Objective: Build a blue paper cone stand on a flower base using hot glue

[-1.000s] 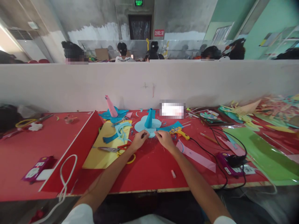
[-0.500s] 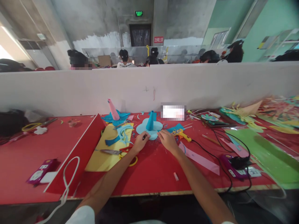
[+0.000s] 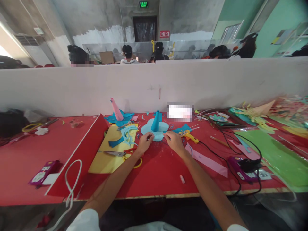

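A teal cone [image 3: 156,122] of paper or felt stands upright on a light-blue scalloped base [image 3: 146,128] in the middle of the table. At the base's near left edge is my left hand [image 3: 144,143], its fingers curled in a pinch; something small and dark shows at the fingertips. My right hand [image 3: 175,142] is pinched at the near right edge of the base, and what lies between its fingertips is too small to name. Right of that hand lies a yellow glue gun [image 3: 192,137]. Scissors [image 3: 116,153] with an open blade rest by my left forearm.
A pink cone [image 3: 116,109] on blue pieces stands back left. Light-blue offcuts [image 3: 130,134] lie on a yellow sheet [image 3: 103,163] beside a red divider [image 3: 77,157]. A pink strip [image 3: 209,162], a purple power strip [image 3: 243,170] with black cables and a green sheet [image 3: 276,154] lie right.
The camera view has tilted slightly downward. Both hands stay pinched close to the base, with only small finger shifts; the cone and base hold their place on the table.
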Demonstrator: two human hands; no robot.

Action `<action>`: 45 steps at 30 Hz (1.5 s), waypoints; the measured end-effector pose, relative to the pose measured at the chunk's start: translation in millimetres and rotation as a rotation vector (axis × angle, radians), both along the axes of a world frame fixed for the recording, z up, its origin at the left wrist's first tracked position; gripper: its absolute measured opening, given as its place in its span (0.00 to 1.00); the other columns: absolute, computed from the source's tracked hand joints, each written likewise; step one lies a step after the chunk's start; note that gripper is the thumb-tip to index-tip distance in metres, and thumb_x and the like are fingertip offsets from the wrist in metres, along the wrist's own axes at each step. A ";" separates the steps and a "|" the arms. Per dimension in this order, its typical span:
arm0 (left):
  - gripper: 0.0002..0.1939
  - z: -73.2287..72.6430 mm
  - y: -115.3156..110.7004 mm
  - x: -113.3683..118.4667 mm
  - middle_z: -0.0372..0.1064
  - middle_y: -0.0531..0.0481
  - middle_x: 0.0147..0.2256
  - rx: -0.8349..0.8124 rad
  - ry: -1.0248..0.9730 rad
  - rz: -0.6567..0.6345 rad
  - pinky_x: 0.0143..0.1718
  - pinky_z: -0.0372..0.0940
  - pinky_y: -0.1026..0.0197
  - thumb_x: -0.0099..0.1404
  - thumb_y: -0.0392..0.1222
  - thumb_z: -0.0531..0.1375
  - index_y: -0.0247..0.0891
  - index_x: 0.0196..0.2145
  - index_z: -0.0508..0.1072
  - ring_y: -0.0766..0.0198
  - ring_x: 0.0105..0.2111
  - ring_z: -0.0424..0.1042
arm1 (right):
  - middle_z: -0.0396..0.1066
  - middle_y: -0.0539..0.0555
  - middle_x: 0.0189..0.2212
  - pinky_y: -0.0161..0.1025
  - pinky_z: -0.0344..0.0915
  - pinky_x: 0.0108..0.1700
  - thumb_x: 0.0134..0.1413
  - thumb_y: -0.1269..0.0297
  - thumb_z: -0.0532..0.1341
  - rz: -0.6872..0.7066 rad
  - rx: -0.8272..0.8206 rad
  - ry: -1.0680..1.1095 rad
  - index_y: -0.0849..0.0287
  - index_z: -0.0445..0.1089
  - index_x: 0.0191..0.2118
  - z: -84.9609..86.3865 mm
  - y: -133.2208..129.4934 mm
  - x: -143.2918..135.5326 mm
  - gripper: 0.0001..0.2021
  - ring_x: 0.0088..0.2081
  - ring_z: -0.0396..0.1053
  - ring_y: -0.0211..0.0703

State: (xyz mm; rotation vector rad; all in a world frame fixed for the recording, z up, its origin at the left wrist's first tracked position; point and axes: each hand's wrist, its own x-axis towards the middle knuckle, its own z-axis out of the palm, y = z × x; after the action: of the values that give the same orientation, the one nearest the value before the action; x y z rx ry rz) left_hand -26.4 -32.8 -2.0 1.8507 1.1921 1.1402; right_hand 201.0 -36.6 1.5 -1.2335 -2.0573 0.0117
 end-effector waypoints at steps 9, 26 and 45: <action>0.15 -5.6 1.9 1.4 0.68 0.54 0.29 0.011 -0.033 -0.001 0.33 0.60 0.64 0.71 0.54 0.58 0.38 0.38 0.72 0.66 0.29 0.65 | 0.71 0.55 0.28 0.41 0.52 0.37 0.76 0.58 0.51 -0.029 0.025 -0.049 0.55 0.65 0.28 -0.7 -0.9 1.6 0.21 0.34 0.66 0.46; 0.12 -5.7 2.6 2.8 0.70 0.52 0.31 0.017 -0.062 0.007 0.35 0.61 0.63 0.70 0.50 0.58 0.38 0.38 0.73 0.65 0.30 0.66 | 0.73 0.56 0.32 0.42 0.55 0.40 0.75 0.61 0.53 -0.005 -0.002 -0.015 0.55 0.67 0.31 -3.3 1.3 4.0 0.17 0.38 0.68 0.48; 0.14 -4.4 3.0 0.7 0.69 0.52 0.31 0.002 -0.122 0.046 0.35 0.64 0.63 0.70 0.53 0.59 0.39 0.37 0.71 0.65 0.30 0.67 | 0.72 0.56 0.31 0.41 0.60 0.41 0.74 0.53 0.52 0.062 -0.085 0.176 0.55 0.67 0.30 -1.3 -0.4 2.1 0.20 0.37 0.68 0.48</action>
State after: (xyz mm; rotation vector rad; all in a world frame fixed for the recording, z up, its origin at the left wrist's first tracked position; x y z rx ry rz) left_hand -25.7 -29.8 -6.4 1.7373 1.1690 1.2615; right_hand 203.1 -37.1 0.1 -1.1749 -1.9581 0.2311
